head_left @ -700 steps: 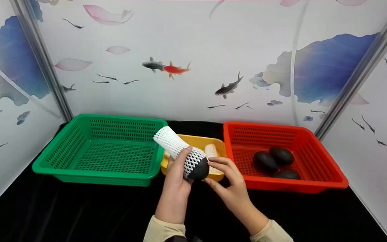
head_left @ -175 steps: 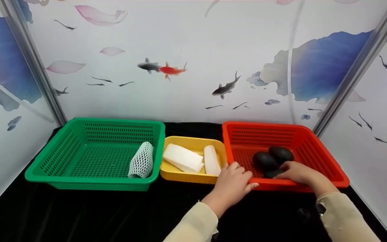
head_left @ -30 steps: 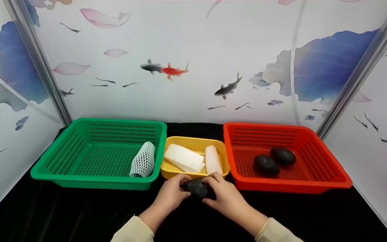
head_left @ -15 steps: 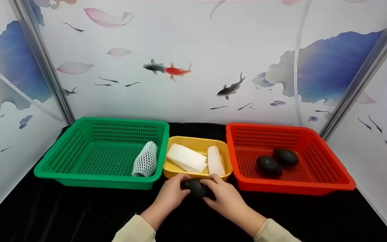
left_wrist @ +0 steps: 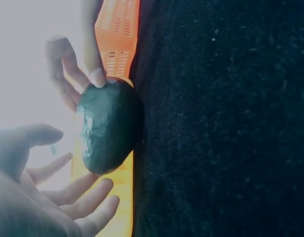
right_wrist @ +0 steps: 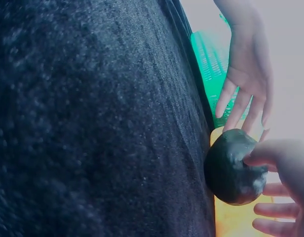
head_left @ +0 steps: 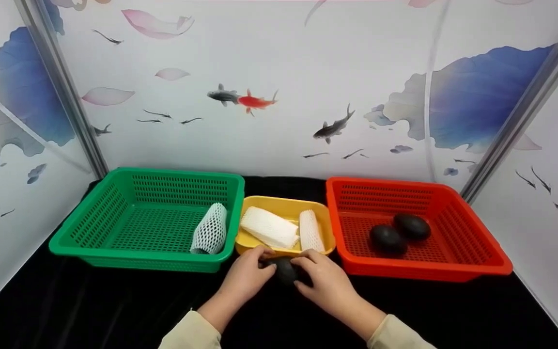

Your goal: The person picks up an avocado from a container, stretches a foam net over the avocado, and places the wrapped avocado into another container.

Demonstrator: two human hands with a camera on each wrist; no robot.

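Observation:
A dark avocado [head_left: 286, 271] is between my two hands, in front of the yellow tray [head_left: 243, 247]. My right hand [head_left: 328, 282] holds it, with the thumb [right_wrist: 260, 154] on its side in the right wrist view and the fingers beyond. My left hand [head_left: 246, 277] is at its other end. In the left wrist view the left thumb stands away from the avocado [left_wrist: 110, 126], and the loosely spread fingers lie close by or just touch it. Inside the tray are a flat white foam net bundle [head_left: 269, 228] and a single foam net sleeve [head_left: 311, 230].
On the left, a green basket [head_left: 133, 257] contains a net-wrapped avocado [head_left: 209, 230]. A red basket [head_left: 424, 269] on the right has two bare avocados [head_left: 388, 239] in it. Black cloth [head_left: 129, 310] covers the table, and printed panels [head_left: 279, 58] enclose it.
Over the last second the avocado has turned slightly and my left thumb has shifted. Earlier my right hand took it from the red basket; a net-wrapped one went from my hands into the green basket.

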